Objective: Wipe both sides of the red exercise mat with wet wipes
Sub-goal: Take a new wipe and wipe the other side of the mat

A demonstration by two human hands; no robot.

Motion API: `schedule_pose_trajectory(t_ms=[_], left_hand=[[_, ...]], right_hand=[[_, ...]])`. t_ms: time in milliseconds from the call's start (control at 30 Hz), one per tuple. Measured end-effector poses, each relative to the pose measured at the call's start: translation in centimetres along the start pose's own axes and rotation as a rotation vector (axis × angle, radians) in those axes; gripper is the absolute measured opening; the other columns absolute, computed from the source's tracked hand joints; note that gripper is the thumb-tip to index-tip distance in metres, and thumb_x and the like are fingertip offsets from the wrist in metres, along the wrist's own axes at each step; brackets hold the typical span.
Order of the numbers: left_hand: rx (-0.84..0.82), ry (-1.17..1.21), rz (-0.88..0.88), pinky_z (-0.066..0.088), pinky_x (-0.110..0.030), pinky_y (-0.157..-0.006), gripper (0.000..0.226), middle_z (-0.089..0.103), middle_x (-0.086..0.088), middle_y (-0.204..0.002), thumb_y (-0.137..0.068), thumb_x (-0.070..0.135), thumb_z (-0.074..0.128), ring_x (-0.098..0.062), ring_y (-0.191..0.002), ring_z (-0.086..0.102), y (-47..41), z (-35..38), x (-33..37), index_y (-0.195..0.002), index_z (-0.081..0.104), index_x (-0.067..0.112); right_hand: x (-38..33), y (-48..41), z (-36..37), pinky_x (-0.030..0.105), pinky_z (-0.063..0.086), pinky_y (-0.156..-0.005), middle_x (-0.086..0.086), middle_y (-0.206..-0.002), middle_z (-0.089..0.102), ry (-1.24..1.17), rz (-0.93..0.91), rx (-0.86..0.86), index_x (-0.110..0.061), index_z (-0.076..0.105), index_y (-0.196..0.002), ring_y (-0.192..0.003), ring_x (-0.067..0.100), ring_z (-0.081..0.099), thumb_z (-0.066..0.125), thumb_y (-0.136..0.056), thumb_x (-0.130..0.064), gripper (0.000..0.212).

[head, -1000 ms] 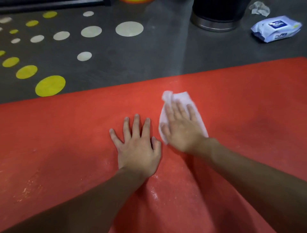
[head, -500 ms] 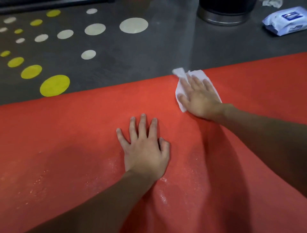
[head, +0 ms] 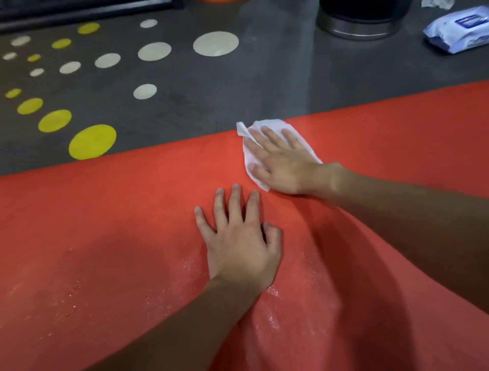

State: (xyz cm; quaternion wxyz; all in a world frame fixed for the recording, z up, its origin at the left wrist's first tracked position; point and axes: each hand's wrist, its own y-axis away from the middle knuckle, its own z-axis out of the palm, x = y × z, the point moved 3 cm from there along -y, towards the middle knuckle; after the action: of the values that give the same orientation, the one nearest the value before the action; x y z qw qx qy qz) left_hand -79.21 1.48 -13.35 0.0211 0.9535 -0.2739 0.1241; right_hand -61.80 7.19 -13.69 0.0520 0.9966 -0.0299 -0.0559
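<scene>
The red exercise mat (head: 111, 227) lies flat on the dark floor and fills the lower part of the view, with wet glistening patches near me. My right hand (head: 283, 164) presses a white wet wipe (head: 267, 125) flat on the mat close to its far edge, fingers straight and spread over the wipe. My left hand (head: 238, 241) rests flat on the mat just in front of the wipe, fingers spread, holding nothing.
A blue and white pack of wet wipes (head: 457, 34) lies on the floor at the far right. A round black bin with a metal base (head: 360, 26) stands behind the mat. A crumpled used wipe (head: 436, 3) lies beside it. Yellow and white dots (head: 92, 141) mark the floor at left.
My right hand slid the wipe away from me toward the mat's far edge, then drew it back slightly leftward along that edge. My left hand stayed pressed on the mat.
</scene>
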Motion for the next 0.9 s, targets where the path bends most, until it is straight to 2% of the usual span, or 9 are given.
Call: schedule_pose_trajectory(t_ms=[33, 167, 233, 333, 467, 633, 767, 833, 900], left_hand=[[0.001, 0.001, 0.003, 0.001, -0.062, -0.117, 0.065, 0.025, 0.0, -0.16, -0.086, 0.047, 0.028, -0.025, -0.15, 0.008, 0.0, 0.1, 0.0, -0.149, 0.036, 0.029], [0.022, 0.016, 0.008, 0.004, -0.062, -0.117, 0.063, 0.029, 0.0, -0.159, -0.086, 0.045, 0.027, -0.025, -0.15, 0.013, 0.0, 0.2, -0.2, -0.146, 0.038, 0.027], [0.058, 0.046, 0.0, 0.007, -0.061, -0.117, 0.059, 0.036, 0.0, -0.155, -0.087, 0.043, 0.028, -0.025, -0.148, 0.019, 0.0, 0.1, -0.3, -0.141, 0.043, 0.023], [0.113, 0.122, -0.008, 0.009, -0.058, -0.118, 0.054, 0.042, 0.0, -0.15, -0.089, 0.041, 0.025, -0.022, -0.147, 0.023, 0.1, 0.0, -0.4, -0.133, 0.046, 0.019], [0.152, 0.196, -0.006, 0.005, -0.055, -0.119, 0.059, 0.037, -0.001, -0.153, -0.09, 0.04, 0.021, -0.019, -0.148, 0.022, 0.2, 0.0, -0.7, -0.139, 0.042, 0.014], [0.174, 0.225, -0.008, 0.003, -0.053, -0.12, 0.06, 0.035, -0.003, -0.155, -0.092, 0.041, 0.019, -0.017, -0.148, 0.022, 0.2, 0.0, -0.9, -0.141, 0.038, 0.013], [0.197, 0.238, -0.006, 0.005, -0.053, -0.12, 0.06, 0.037, -0.003, -0.154, -0.092, 0.04, 0.019, -0.017, -0.147, 0.024, 0.2, 0.1, -0.9, -0.141, 0.039, 0.011], [0.209, 0.237, -0.007, 0.006, -0.053, -0.12, 0.058, 0.039, -0.003, -0.152, -0.093, 0.04, 0.02, -0.017, -0.146, 0.026, 0.2, 0.1, -1.0, -0.14, 0.039, 0.012], [0.21, 0.241, -0.002, 0.007, -0.054, -0.12, 0.058, 0.04, -0.002, -0.151, -0.092, 0.04, 0.021, -0.017, -0.145, 0.028, 0.2, 0.1, -1.0, -0.14, 0.039, 0.012]], right_hand=[[0.8, -0.2, -0.3, 0.046, -0.001, -0.122, 0.003, -0.166, -0.003, 0.029, -0.016, 0.012, -0.021, 0.005, -0.158, -0.152, 0.017, -0.004, 0.022, -0.103, -0.048, 0.064], [1.8, -1.9, -0.4, 0.048, -0.005, -0.121, 0.007, -0.166, -0.003, -0.014, 0.301, -0.009, -0.015, 0.001, -0.158, -0.152, 0.021, -0.007, 0.016, -0.102, -0.045, 0.065], [-1.7, -0.8, 0.5, 0.05, -0.005, -0.121, 0.005, -0.166, -0.005, -0.003, 0.121, 0.005, -0.016, -0.004, -0.157, -0.152, 0.023, -0.008, 0.012, -0.099, -0.047, 0.068], [-2.2, 1.5, 0.7, 0.045, 0.004, -0.122, 0.004, -0.166, 0.003, 0.048, -0.175, 0.006, -0.018, 0.008, -0.158, -0.152, 0.02, 0.002, 0.004, -0.09, -0.055, 0.077], [0.0, 0.7, 0.0, 0.047, -0.004, -0.122, 0.006, -0.166, -0.007, 0.005, 0.183, -0.016, -0.017, 0.0, -0.158, -0.152, 0.019, -0.008, 0.013, -0.1, -0.048, 0.067], [-3.4, 4.8, 1.1, 0.042, -0.005, -0.122, 0.002, -0.166, -0.008, 0.048, -0.161, -0.033, -0.02, 0.001, -0.158, -0.152, 0.018, -0.008, -0.002, -0.089, -0.057, 0.079], [-0.8, 4.2, 0.5, 0.046, -0.006, -0.122, 0.004, -0.166, -0.011, 0.039, 0.161, -0.026, -0.017, -0.003, -0.158, -0.152, 0.019, -0.011, 0.01, -0.099, -0.05, 0.068], [-4.1, 5.7, 1.3, 0.048, -0.006, -0.122, 0.006, -0.165, -0.013, 0.074, 0.071, -0.014, -0.015, -0.005, -0.157, -0.152, 0.022, -0.012, -0.002, -0.089, -0.047, 0.075], [-5.9, 7.8, 2.1, 0.045, -0.005, -0.122, 0.003, -0.166, -0.009, 0.05, -0.123, -0.04, -0.017, 0.0, -0.158, -0.152, 0.02, -0.01, 0.0, -0.086, -0.046, 0.078]])
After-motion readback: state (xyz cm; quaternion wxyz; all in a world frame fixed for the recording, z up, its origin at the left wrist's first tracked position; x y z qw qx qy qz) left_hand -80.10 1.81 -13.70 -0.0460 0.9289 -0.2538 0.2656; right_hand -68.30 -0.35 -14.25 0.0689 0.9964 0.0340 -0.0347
